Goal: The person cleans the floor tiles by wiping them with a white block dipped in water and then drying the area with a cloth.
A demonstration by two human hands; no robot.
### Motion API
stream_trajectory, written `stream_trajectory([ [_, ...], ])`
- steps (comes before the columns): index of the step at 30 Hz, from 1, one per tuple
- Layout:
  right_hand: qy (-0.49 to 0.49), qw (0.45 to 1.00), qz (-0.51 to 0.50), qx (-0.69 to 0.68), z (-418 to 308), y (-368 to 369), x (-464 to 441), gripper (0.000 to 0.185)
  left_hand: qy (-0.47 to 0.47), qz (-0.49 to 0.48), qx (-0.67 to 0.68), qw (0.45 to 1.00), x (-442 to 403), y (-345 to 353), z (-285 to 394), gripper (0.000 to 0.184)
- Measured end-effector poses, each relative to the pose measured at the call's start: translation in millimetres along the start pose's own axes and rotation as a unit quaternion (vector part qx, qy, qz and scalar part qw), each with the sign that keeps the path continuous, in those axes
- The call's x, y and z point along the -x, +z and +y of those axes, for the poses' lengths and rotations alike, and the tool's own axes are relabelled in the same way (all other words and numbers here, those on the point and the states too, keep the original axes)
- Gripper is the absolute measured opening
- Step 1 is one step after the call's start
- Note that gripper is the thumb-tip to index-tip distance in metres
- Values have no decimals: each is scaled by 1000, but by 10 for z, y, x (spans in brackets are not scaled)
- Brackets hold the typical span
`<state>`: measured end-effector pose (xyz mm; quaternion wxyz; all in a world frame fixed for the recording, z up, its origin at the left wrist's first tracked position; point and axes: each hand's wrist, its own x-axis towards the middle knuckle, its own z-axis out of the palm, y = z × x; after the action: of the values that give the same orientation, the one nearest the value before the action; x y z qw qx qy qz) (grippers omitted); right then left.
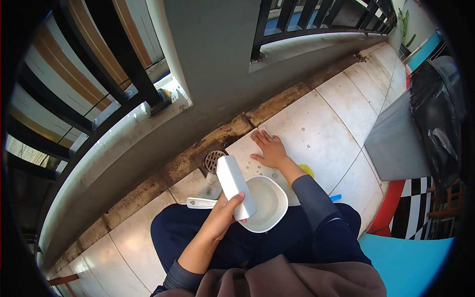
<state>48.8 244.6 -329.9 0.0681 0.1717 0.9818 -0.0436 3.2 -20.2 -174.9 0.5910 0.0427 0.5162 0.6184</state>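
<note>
My left hand (226,217) is closed around the lower end of a smooth white oblong object (231,180), perhaps a bottle or box; no label shows. The object tilts up over the left rim of a white water dipper (283,208). Cloudy-looking water fills part of the dipper, and its white handle (200,203) points left beneath my left wrist. My right hand (271,150) lies flat on the white tiles, fingers spread, fingertips near the dirty edge by the wall. Something yellow (307,171) is partly hidden behind my right forearm.
A round floor drain (214,161) is set in the stained gutter along the grey wall (217,74). Wet spots dot the tiles (316,133). A grey bin (396,143) with a black bag stands at right. A blue handle-like item (336,197) lies beside my right knee.
</note>
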Motion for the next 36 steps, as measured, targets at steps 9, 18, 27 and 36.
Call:
stream_trajectory([
  [9,-69,995,-45,53,-81,36,644,66,10,-21,-24,999,166,-74,31,48],
  [18,-10,997,-75,8,-198,-129,-23,67,72,28,-410,909,294,-189,275,61],
  [27,-39,994,-85,48,-257,-117,198,64,54,56,-593,801,298,-321,293,57],
  [36,-91,986,-100,98,-195,-14,558,58,139,31,-639,756,390,-301,285,54],
])
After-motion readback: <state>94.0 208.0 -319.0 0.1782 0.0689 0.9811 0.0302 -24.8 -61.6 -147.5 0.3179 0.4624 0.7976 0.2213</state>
